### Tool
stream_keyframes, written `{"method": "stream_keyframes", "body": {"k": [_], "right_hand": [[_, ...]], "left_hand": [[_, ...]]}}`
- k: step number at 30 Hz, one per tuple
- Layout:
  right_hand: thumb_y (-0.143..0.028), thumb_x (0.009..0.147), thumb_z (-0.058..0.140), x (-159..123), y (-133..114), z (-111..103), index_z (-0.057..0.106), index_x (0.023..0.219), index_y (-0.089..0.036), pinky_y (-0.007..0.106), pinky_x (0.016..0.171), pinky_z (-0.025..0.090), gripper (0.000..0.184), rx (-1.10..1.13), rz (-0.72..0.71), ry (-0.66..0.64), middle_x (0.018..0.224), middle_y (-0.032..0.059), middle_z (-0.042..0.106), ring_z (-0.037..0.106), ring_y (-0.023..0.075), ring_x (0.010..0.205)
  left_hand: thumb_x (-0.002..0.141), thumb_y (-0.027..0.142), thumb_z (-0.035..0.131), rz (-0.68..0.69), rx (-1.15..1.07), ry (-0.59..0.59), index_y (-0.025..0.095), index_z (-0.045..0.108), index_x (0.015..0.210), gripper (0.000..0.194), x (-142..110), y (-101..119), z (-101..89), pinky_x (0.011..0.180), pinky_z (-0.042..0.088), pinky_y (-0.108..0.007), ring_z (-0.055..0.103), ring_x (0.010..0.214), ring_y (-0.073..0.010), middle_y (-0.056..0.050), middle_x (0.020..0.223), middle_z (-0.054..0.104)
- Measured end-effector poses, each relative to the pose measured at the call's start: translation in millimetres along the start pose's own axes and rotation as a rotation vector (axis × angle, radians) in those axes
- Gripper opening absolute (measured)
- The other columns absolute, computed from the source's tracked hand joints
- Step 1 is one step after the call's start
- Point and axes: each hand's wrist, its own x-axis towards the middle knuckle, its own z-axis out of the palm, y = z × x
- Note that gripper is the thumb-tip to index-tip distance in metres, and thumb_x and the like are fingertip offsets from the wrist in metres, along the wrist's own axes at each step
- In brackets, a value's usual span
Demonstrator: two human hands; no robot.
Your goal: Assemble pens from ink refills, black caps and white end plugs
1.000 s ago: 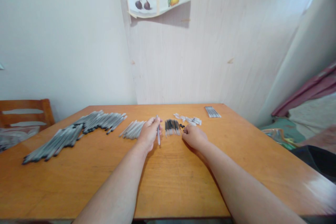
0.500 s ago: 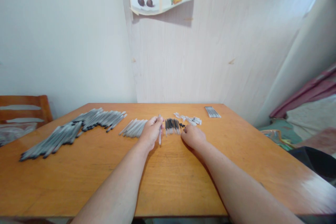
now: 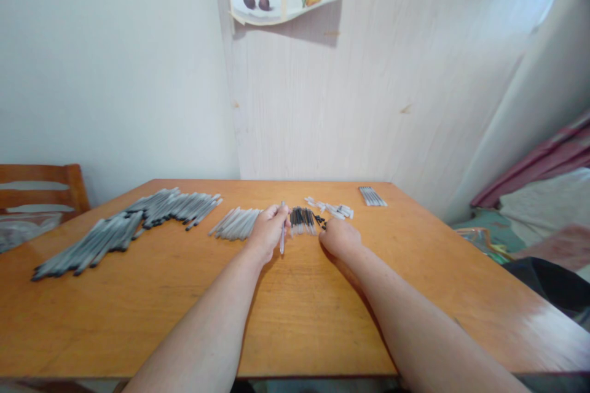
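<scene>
Held upright in my left hand (image 3: pixel 268 233) is a clear pen barrel (image 3: pixel 283 236), pinched between thumb and fingers. My right hand (image 3: pixel 340 237) rests on the table beside some small black plugs (image 3: pixel 319 219), its fingers closed together at them; whether a plug is between the fingertips is hidden. Between my hands lies a row of black-inked pen refills (image 3: pixel 302 220). Left of my left hand is a row of clear empty barrels (image 3: pixel 237 223). Clear pen caps (image 3: pixel 340 211) lie loosely behind my right hand.
Heaps of black-tipped pens (image 3: pixel 108 236) spread over the left side of the wooden table (image 3: pixel 304 313). A neat row of pens (image 3: pixel 372 196) lies at the back right. A chair (image 3: pixel 74 187) stands at left, a black container (image 3: pixel 548 279) beyond the right edge.
Both hands stay nearly in place, the left still holding the pen barrel. My right fingers have shifted only slightly by the black plugs, and the whole view has moved a little.
</scene>
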Motion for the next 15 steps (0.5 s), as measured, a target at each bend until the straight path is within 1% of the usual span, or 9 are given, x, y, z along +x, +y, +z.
{"method": "stream_keyframes", "body": {"k": [7, 11, 15], "right_hand": [[-0.022, 0.083, 0.054, 4, 5, -2, 0.071, 0.106, -0.018, 0.037, 0.086, 0.051, 0.029, -0.014, -0.019, -0.005, 0.116, 0.0169, 0.068, 0.066, 0.0274, 0.106], [-0.024, 0.083, 0.055, 4, 8, -2, 0.071, 0.107, -0.017, 0.037, 0.085, 0.051, 0.029, -0.029, -0.041, -0.002, 0.115, 0.0174, 0.068, 0.066, 0.0283, 0.106], [-0.025, 0.082, 0.056, 6, 13, -3, 0.071, 0.106, -0.017, 0.037, 0.084, 0.051, 0.030, -0.017, -0.029, 0.000, 0.113, 0.0180, 0.068, 0.065, 0.0291, 0.106]], "left_hand": [[0.080, 0.051, 0.060, 0.001, 0.006, -0.008, 0.016, 0.063, 0.086, 0.035, 1, -2, -0.2, 0.050, 0.038, -0.020, 0.049, 0.053, -0.0099, 0.000, 0.063, 0.057], [0.081, 0.051, 0.060, 0.004, 0.005, -0.007, 0.016, 0.063, 0.085, 0.035, -1, 0, 0.5, 0.049, 0.037, -0.020, 0.049, 0.052, -0.0095, 0.000, 0.063, 0.057], [0.081, 0.050, 0.060, 0.000, 0.006, -0.010, 0.016, 0.062, 0.085, 0.034, -4, 3, 2.1, 0.049, 0.037, -0.020, 0.048, 0.052, -0.0096, 0.000, 0.063, 0.056]]}}
